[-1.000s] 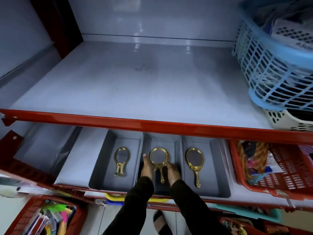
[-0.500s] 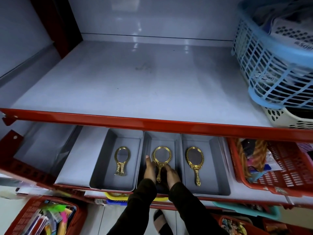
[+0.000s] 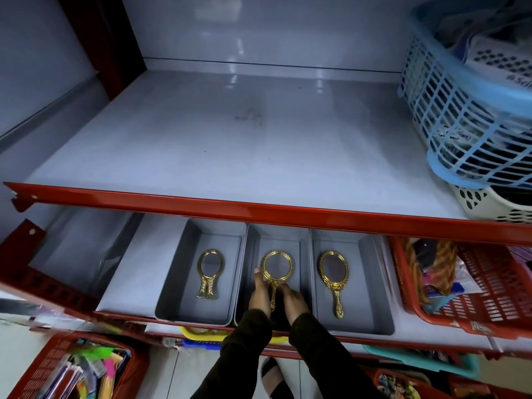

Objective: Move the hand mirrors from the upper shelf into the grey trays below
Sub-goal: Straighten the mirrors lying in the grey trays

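Observation:
Three grey trays stand side by side on the lower shelf. The left tray [image 3: 178, 269] holds a small gold hand mirror [image 3: 210, 273]. A gold oval mirror [image 3: 334, 279] lies in the right tray [image 3: 371, 283]. In the middle tray [image 3: 276, 240] a round gold mirror [image 3: 277, 269] lies flat. My left hand [image 3: 259, 295] and my right hand [image 3: 293, 300] flank its handle, with the fingertips touching it and the fingers loose. No mirror shows on the upper shelf [image 3: 230, 139].
The upper shelf's red front edge [image 3: 259, 210] overhangs the backs of the trays. A blue basket [image 3: 466, 116] sits on a white basket [image 3: 495, 205] at the upper right. A red basket [image 3: 489, 283] of goods adjoins the right tray. Another red basket [image 3: 57, 367] stands below left.
Both hands have drawn back a little toward the tray's front edge. The round mirror shifted slightly right and now lies still.

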Demonstrator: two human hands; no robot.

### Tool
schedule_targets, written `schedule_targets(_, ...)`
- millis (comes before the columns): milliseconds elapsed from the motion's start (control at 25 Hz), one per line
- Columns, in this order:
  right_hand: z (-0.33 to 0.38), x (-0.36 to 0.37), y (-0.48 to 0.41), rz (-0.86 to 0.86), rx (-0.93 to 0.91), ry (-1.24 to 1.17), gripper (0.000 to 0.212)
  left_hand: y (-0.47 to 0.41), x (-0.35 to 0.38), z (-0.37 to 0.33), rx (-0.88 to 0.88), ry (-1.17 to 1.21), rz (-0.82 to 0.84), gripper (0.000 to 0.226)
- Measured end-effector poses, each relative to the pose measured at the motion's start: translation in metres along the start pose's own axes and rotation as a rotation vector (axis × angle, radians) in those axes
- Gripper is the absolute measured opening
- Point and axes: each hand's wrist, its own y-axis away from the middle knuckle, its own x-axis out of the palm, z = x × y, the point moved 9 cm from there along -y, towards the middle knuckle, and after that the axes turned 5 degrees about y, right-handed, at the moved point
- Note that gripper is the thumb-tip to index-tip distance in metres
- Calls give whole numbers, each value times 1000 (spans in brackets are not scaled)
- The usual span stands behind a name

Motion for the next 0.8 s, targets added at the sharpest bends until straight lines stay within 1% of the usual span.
schedule_targets(80, -3, 2, -3, 1, -16, 20, 30, 1, -1, 1, -2, -19, -12, 79)
schedule_targets(200, -2, 3, -2, 16, -25, 24, 32, -4, -1, 4, -2, 17, -11, 88)
schedule_targets(280, -2, 2, -1, 22, -16, 22, 32, 2, 0, 0, -12, 35, -12, 91)
schedule_targets(480, 2, -8, 10, -37, -31, 10, 30, 20, -4, -11, -6, 38, 14, 78)
schedule_targets(520, 2, -10, 11, -45, -56, -5, 35, 25, -7, -13, 2, 42, 12, 78)
schedule_targets(600, -2, -14, 4, -44, -98, -71, 51, 34, -14, -16, 15, 73, 4, 80)
schedule_targets(680, 2, -10, 22, -39, -95, -127, 57, 48, -22, -20, 26, 112, 8, 80)
schedule_targets(800, 6, 4, 55, 0, -76, -169, 51, 69, -40, -33, 59, 188, 31, 78)
